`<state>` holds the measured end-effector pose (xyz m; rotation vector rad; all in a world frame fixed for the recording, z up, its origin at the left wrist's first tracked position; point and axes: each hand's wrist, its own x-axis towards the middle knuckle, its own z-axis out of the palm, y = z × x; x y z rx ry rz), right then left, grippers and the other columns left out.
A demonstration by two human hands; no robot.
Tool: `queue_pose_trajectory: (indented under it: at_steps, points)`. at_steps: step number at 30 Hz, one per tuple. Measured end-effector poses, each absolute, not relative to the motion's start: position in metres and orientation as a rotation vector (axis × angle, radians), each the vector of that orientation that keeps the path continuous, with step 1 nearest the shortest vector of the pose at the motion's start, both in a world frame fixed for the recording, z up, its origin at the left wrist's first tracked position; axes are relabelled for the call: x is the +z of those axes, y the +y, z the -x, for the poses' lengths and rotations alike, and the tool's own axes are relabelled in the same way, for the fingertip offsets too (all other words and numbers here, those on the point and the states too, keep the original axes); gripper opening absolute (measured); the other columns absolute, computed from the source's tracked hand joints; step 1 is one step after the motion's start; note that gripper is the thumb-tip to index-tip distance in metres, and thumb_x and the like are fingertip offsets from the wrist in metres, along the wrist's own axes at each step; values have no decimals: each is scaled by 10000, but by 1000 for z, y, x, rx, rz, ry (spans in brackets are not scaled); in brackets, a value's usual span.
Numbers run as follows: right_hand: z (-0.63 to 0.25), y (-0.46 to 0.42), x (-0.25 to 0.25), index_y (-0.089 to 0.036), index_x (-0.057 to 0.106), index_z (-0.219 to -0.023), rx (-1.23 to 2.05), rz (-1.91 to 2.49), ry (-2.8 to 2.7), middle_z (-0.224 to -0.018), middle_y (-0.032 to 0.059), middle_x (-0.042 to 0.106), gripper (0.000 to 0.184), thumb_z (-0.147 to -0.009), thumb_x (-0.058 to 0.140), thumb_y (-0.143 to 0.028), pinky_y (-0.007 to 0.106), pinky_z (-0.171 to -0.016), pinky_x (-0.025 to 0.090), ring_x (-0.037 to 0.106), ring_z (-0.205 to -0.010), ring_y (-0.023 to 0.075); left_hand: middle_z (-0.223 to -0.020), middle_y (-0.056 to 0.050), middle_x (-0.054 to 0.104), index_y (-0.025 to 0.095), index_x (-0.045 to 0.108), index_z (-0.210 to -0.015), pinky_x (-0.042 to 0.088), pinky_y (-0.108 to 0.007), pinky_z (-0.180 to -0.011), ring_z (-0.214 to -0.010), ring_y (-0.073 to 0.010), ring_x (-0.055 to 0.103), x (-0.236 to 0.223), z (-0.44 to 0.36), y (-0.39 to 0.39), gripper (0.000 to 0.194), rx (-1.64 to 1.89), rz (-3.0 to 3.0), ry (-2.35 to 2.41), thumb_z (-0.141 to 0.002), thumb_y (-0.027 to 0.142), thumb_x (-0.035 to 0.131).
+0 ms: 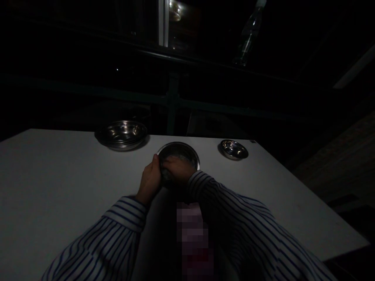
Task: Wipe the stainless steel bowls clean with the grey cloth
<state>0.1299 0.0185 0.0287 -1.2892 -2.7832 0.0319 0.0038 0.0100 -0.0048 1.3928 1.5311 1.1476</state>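
Mid-frame, the left hand (150,178) grasps the bowl (177,149) at its left; the right hand (179,170) is inside, grip unclear. The bowl is round, metallic, dark within.

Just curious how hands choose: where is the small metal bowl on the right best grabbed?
I'd take the small metal bowl by its near rim, coming from the near side and above, thumb inside: it sits upright, mouth up, its wall flaring toward the rim.

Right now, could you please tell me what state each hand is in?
Left hand: holding the bowl by its left side.
Right hand: inside the bowl; whether open or closed on something cannot be told.
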Motion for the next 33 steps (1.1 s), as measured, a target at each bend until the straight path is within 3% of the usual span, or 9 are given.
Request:
queue_pose_trajectory:
  at_steps: [7,13,19,24,28,31,33]
  points:
    - [-139,24,32,-80,525,-1101,-167,1741,-2472,-1064,184,520,319,-852,326,-85,390,-799,428,493,-996,263,-928,-164,690,111,660,-922,446,-316,-732,-849,-248,626,2,-7,8,687,1117,-1431,1557,-829,589,176]
    - [-128,25,29,-129,539,-1074,-22,1524,-2637,-1112,105,529,272,-832,414,-124,309,-868,386,474,-1039,204,-855,-155,697,108,666,-870,448,-314,-702,-781,-241,628,-1,-5,8,679,1124,-1438,1556,-822,597,198]
    - [-138,17,32,-140,635,-900,239,1291,-2978,-905,65,628,169,-770,527,-127,267,-751,423,572,-846,172,-829,-144,697,93,662,-880,450,-331,-672,-735,-247,624,-2,-6,7,724,1142,-1389,1518,-794,645,202]
    - [-127,20,35,-137,546,-1088,-33,1341,-2775,-1101,111,543,275,-846,415,-124,317,-835,412,486,-1034,205,-829,-150,695,122,663,-820,445,-329,-684,-775,-258,625,2,-5,8,699,1109,-1412,1584,-797,639,194]
    - [-130,24,41,-118,479,-1180,-229,1591,-2649,-1154,161,499,329,-882,338,-130,356,-770,453,466,-1068,249,-836,-152,698,127,667,-828,447,-328,-677,-777,-258,629,0,-4,9,691,1132,-1433,1606,-803,626,189]
    - [-143,21,43,-73,550,-1085,-170,1684,-2699,-1090,208,538,306,-871,334,-107,377,-722,461,515,-1017,272,-864,-166,697,115,674,-832,448,-331,-698,-798,-261,632,0,-5,8,710,1131,-1421,1626,-806,622,176]
    - [-149,18,43,-101,615,-977,-49,1642,-2813,-1018,167,598,238,-838,421,-112,343,-709,460,567,-939,243,-867,-179,694,105,674,-836,448,-343,-707,-807,-270,633,1,-6,8,731,1124,-1414,1640,-802,632,168]
